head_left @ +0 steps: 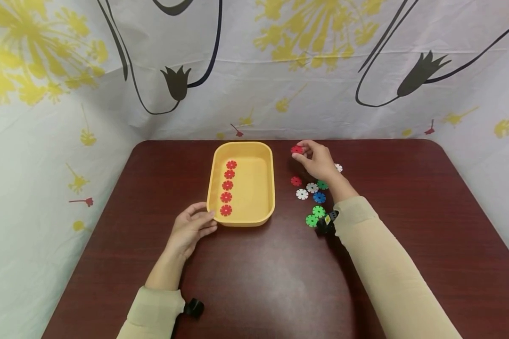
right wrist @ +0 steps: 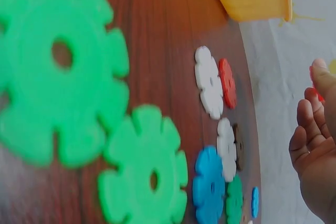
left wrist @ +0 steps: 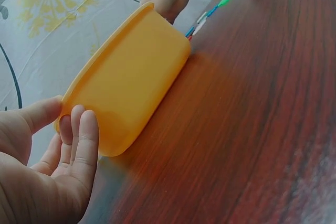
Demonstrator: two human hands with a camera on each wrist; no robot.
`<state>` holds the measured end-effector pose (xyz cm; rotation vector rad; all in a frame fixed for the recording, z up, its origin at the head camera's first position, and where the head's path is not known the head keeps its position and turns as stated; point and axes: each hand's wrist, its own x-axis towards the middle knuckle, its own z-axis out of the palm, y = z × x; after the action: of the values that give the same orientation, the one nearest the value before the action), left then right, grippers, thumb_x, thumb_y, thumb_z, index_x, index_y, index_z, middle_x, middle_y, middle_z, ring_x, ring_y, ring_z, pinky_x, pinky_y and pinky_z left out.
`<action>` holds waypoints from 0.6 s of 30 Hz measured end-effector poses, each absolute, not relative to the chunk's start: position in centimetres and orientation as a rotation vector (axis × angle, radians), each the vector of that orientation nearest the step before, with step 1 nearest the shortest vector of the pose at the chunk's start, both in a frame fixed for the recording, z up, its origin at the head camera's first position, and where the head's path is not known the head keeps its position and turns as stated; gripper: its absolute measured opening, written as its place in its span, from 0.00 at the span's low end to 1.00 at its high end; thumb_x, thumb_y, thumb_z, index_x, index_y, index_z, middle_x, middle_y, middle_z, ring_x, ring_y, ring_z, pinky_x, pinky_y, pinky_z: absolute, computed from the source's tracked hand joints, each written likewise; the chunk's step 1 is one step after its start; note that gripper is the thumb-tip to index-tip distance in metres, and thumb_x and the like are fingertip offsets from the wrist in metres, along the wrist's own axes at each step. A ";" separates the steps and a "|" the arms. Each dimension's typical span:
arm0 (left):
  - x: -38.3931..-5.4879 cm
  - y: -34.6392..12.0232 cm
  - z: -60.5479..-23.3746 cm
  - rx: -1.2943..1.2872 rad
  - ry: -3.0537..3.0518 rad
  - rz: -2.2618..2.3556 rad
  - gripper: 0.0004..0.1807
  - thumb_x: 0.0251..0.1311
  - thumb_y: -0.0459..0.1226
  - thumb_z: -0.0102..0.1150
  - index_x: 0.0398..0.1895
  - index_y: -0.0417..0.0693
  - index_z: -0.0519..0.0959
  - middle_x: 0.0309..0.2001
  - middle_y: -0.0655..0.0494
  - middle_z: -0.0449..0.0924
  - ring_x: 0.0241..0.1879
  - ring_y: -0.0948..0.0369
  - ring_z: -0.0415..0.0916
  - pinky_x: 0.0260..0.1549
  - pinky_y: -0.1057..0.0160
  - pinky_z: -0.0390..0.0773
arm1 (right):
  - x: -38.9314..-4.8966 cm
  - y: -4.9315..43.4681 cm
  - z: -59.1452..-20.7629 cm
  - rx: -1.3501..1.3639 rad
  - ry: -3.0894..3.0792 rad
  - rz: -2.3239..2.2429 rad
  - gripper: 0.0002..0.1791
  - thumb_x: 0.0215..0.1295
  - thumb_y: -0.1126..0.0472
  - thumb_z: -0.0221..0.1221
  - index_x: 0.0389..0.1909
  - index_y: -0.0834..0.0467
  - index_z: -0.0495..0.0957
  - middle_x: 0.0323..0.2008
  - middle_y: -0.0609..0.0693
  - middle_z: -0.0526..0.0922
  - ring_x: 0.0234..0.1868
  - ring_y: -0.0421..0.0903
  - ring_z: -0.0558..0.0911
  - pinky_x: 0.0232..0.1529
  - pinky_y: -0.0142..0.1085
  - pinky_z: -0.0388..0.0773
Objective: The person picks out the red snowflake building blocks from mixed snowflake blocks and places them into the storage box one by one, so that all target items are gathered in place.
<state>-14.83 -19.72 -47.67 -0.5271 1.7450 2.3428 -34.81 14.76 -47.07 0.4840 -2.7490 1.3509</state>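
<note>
My right hand (head_left: 320, 162) pinches a red notched plastic disc (head_left: 296, 149) between thumb and fingertips, raised above the table's far side. In the right wrist view the hand hides most of that disc. At the near left corner of a yellow tray (head_left: 246, 223), my left hand (head_left: 187, 229) grips the rim, thumb on top and fingers against the outer wall (left wrist: 126, 77). Inside the tray, several red discs (head_left: 226, 197) lie in a row along the left side. Another red disc (head_left: 296, 181) lies on the table below my right hand.
Right of the tray are loose discs: white (head_left: 302, 194), blue (head_left: 319, 197), dark green (head_left: 323, 184) and light green (head_left: 311, 221). Part of this group is hidden under the right forearm. A patterned cloth (head_left: 246, 84) hangs behind the dark red table (head_left: 254, 273).
</note>
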 end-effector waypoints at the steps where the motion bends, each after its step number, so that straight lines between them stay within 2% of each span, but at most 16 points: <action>1: -14.8 -19.7 -47.6 -0.529 1.745 2.342 0.23 0.68 0.30 0.63 0.63 0.39 0.68 0.35 0.54 0.84 0.29 0.63 0.84 0.37 0.63 0.88 | -34.8 14.5 -47.1 0.487 -2.743 1.355 0.22 0.72 0.54 0.63 0.59 0.62 0.76 0.43 0.58 0.80 0.42 0.52 0.77 0.41 0.43 0.75; 5: -14.8 -19.7 -47.6 -0.533 1.746 2.342 0.23 0.68 0.30 0.63 0.62 0.39 0.68 0.35 0.54 0.84 0.29 0.64 0.84 0.37 0.63 0.88 | -34.8 13.7 -46.9 0.496 -2.722 1.374 0.22 0.71 0.55 0.64 0.59 0.63 0.76 0.44 0.58 0.81 0.42 0.52 0.78 0.43 0.43 0.76; 18: -14.8 -19.7 -47.6 -0.531 1.747 2.345 0.22 0.68 0.29 0.62 0.62 0.39 0.69 0.36 0.53 0.84 0.28 0.63 0.84 0.36 0.63 0.88 | -34.9 11.5 -46.5 0.540 -2.702 1.411 0.21 0.71 0.56 0.64 0.58 0.63 0.77 0.41 0.58 0.81 0.41 0.51 0.79 0.42 0.41 0.77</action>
<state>-14.80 -19.71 -47.57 -0.5314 1.7465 2.3446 -34.94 11.49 -46.54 0.5403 -2.7020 1.4112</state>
